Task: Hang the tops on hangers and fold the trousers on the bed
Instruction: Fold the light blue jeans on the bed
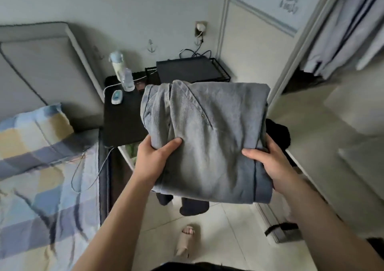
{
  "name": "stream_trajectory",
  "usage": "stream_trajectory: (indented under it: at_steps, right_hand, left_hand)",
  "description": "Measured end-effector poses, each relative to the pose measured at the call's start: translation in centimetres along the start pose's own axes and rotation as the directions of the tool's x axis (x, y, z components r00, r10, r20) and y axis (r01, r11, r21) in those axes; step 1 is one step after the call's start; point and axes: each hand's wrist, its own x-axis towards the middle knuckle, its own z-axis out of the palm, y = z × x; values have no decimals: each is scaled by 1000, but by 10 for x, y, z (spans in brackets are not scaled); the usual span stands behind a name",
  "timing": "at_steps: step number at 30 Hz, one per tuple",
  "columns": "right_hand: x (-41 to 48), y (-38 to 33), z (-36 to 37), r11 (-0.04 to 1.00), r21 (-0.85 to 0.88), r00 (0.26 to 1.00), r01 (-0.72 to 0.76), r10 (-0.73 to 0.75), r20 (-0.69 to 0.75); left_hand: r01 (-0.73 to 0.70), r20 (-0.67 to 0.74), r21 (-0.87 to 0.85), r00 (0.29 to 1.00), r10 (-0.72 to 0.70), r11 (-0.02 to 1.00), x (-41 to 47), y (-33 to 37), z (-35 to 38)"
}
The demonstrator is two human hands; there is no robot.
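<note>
A folded pair of grey-blue trousers is held in the air in front of me, above the floor beside the bed. My left hand grips its near left edge, thumb on top and fingers underneath. My right hand grips the near right edge the same way. Dark clothes lie under and behind the bundle, mostly hidden by it. The bed with a blue and yellow checked sheet lies to the left.
A black bedside table carries two bottles and a small device; a black wire rack stands behind it. A checked pillow lies on the bed. Wardrobe opening with hanging fabric at the right. My slippered foot stands on the tiled floor.
</note>
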Motion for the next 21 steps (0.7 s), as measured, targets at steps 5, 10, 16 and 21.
stream_trajectory:
  at_steps: [5,10,16,21]
  right_hand:
    - [16,-6,-55,997,77,953,-13,35,-300]
    - [5,-2,-111,988,154,820,3,85,-567]
    - [-36,9,-171,971,239,601,32,172,-781]
    - [-40,22,-228,962,271,522,42,210,-827]
  left_hand:
    - [-13,282,30,959,4,999,79,23,87]
    - [21,555,82,829,-63,996,130,27,193]
    - [26,750,164,646,-142,986,137,12,322]
    - [-18,805,185,576,-141,983,135,-4,410]
